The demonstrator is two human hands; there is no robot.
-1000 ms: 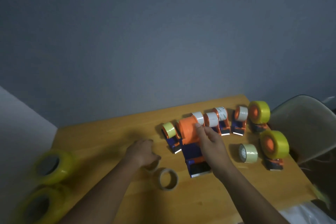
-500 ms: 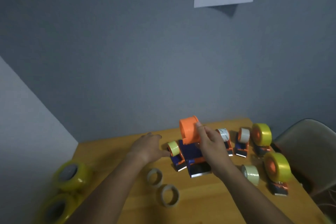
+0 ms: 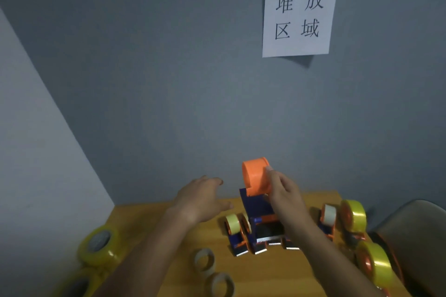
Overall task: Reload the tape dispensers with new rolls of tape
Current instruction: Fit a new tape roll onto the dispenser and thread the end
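Note:
My right hand [image 3: 286, 196] grips a large blue and orange tape dispenser [image 3: 261, 212] by its bare orange hub [image 3: 255, 176], held up above the wooden table [image 3: 270, 272]. My left hand [image 3: 201, 199] hovers just left of it, fingers spread and holding nothing. Two empty cardboard cores [image 3: 204, 259] [image 3: 220, 284] lie on the table in front. Large yellow tape rolls [image 3: 100, 245] sit at the left edge.
Small dispensers with pale rolls [image 3: 235, 226] [image 3: 328, 217] and yellow-roll dispensers [image 3: 353, 216] [image 3: 374, 265] crowd the table's right side. A grey chair [image 3: 415, 236] stands at the right. A paper sign [image 3: 299, 7] hangs on the grey wall.
My right hand has lifted the big dispenser up off the table. My left hand rose from the cardboard cores toward it. The view tilted upward, showing the wall sign.

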